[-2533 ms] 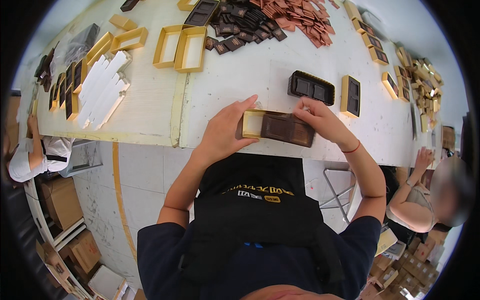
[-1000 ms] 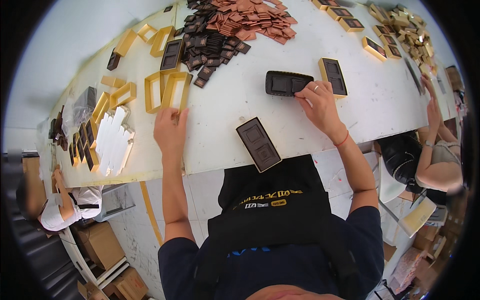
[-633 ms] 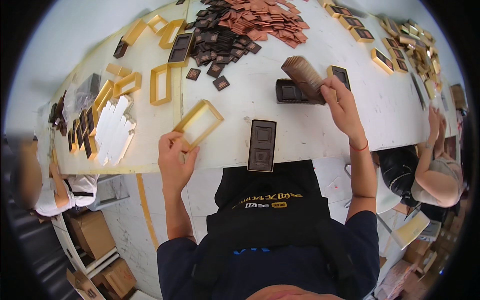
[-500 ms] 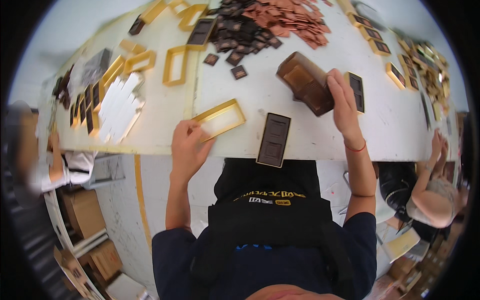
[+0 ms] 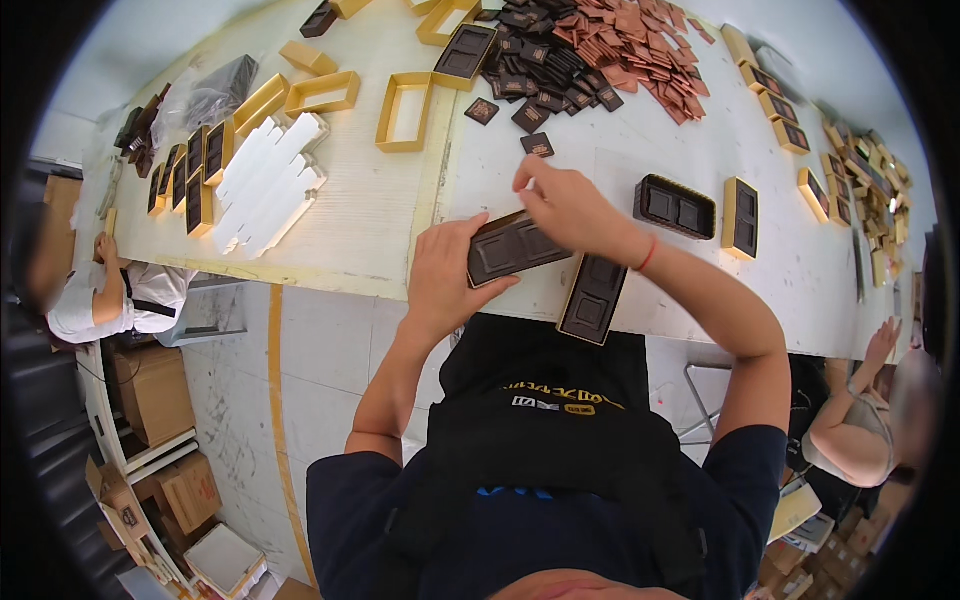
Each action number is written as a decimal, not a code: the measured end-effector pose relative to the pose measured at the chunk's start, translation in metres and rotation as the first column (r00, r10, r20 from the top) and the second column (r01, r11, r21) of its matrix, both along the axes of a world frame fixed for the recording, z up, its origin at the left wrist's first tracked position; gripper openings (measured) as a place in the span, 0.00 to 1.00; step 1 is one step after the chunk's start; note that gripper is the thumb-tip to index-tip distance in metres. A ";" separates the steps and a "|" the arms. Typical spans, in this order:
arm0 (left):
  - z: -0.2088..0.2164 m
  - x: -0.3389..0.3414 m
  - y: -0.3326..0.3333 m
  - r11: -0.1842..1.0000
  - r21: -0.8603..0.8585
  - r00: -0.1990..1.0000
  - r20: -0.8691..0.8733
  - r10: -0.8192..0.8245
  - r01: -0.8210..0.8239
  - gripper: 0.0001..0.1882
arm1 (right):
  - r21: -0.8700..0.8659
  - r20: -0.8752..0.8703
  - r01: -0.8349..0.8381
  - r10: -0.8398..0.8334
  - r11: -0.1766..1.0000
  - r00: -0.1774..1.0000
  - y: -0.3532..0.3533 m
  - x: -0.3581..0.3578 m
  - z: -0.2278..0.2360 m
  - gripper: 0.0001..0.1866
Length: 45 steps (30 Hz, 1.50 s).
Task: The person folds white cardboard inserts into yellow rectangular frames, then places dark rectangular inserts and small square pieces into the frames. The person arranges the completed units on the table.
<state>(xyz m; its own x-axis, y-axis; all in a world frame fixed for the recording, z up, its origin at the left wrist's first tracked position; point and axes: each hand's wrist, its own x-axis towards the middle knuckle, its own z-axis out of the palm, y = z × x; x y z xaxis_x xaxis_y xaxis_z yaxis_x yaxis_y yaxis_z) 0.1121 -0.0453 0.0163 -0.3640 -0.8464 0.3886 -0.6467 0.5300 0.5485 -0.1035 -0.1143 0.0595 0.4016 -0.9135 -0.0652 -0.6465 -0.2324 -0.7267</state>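
One box moved beside second box; left fingers clamping first, right fingers unclear.

White table, tiled floor, yellow stripe

Yellow and white lettering is crossing a black apron below the table's near edge; tiny, unreadable print is marking dark packets.

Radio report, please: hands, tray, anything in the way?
Left hand gripping boxed dark tray. Right hand over its right end, contact unclear. Second boxed tray close by, partly hidden.
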 end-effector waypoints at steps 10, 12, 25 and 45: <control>0.000 -0.003 -0.001 0.994 0.102 0.999 -0.019 -0.043 0.045 0.42 | 0.104 0.255 0.008 -0.035 0.995 0.966 0.009 0.029 -0.003 0.13; 0.003 -0.001 0.000 0.990 0.122 0.998 -0.005 -0.064 0.065 0.42 | 0.266 0.368 0.011 -0.112 0.964 0.923 0.016 0.029 -0.007 0.13; -0.001 -0.007 0.002 0.997 0.066 0.998 0.041 -0.037 0.034 0.38 | -0.423 -0.152 -0.230 0.182 0.876 0.972 0.024 0.027 -0.012 0.10; 0.001 -0.006 0.003 0.998 0.046 0.996 0.076 -0.055 0.052 0.40 | -0.376 -0.346 -0.456 0.334 0.807 0.877 0.057 -0.041 0.021 0.02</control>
